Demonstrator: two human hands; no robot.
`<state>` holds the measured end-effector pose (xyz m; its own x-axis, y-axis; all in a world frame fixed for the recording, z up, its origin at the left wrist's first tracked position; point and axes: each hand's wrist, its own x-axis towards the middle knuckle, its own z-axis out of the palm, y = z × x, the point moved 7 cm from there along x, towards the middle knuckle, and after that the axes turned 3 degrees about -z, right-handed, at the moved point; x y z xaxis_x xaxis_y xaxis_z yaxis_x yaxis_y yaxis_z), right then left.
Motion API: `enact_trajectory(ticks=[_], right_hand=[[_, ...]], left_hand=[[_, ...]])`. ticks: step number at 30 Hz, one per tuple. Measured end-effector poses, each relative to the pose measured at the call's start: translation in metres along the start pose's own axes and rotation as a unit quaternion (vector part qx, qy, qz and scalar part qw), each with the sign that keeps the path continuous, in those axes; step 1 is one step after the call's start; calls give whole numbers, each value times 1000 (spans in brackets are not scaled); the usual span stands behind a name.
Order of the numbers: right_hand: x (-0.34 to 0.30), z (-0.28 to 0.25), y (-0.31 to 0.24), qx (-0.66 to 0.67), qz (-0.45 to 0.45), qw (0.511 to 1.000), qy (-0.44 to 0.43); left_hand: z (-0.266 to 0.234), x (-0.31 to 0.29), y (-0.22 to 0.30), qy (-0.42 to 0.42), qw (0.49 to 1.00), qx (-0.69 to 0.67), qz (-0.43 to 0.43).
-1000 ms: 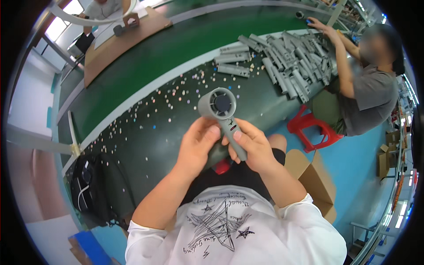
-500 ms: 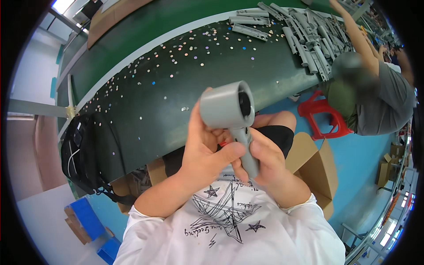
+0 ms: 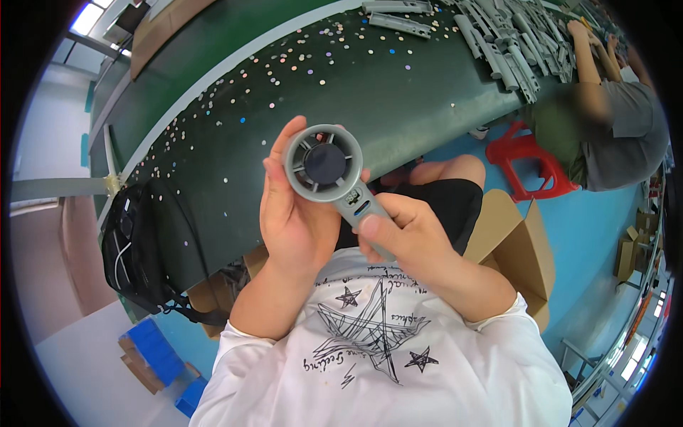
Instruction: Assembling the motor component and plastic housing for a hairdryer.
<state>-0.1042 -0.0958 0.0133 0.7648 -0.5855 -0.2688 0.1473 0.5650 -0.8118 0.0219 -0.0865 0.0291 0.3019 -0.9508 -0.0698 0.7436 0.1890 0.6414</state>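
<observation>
A grey handheld fan [image 3: 347, 195] is in front of my chest, its round ringed head turned toward me. A dark hub and spokes show inside the ring, and a small opening with electronic parts shows at the top of the handle. My right hand [image 3: 409, 231] grips the handle, thumb across its front. My left hand [image 3: 297, 213] cradles the head from the left and behind. A fingertip of it shows past the ring's right side; its other fingers are partly hidden.
Small round coloured discs [image 3: 272, 105] dot the dark green table [image 3: 405, 114]. Grey handle-like shells [image 3: 509, 60] lie piled at the far right. A black bag [image 3: 131, 245] is at the left; an open cardboard box [image 3: 523, 249] and red stool [image 3: 523, 164] are right, beside a seated person [image 3: 626, 142].
The fan has turned so its round face points toward me, and its head has moved left. My left hand has shifted from around the handle's top to behind the head.
</observation>
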Motion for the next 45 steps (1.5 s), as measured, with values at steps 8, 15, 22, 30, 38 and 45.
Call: enact_trajectory(ticks=[8,15,22,30,38,45], right_hand=[[-6,-1,12,-94,-39,993,56],[-20,8,-42,-500,-302,807,94],[-31,9,-51,-537,-363,755,98],[-24,8,-54,-553,-341,754,100],[-22,14,-43,-536,-334,772,64],[-20,4,-26,-508,-311,801,59]], left_hand=[[0,2,-5,-77,988,-134,-19],[-6,4,10,0,992,-129,1],[0,-23,36,-41,965,219,138],[5,-35,34,0,959,248,140],[6,-39,33,-21,971,209,118],[-11,-34,20,55,987,146,49]])
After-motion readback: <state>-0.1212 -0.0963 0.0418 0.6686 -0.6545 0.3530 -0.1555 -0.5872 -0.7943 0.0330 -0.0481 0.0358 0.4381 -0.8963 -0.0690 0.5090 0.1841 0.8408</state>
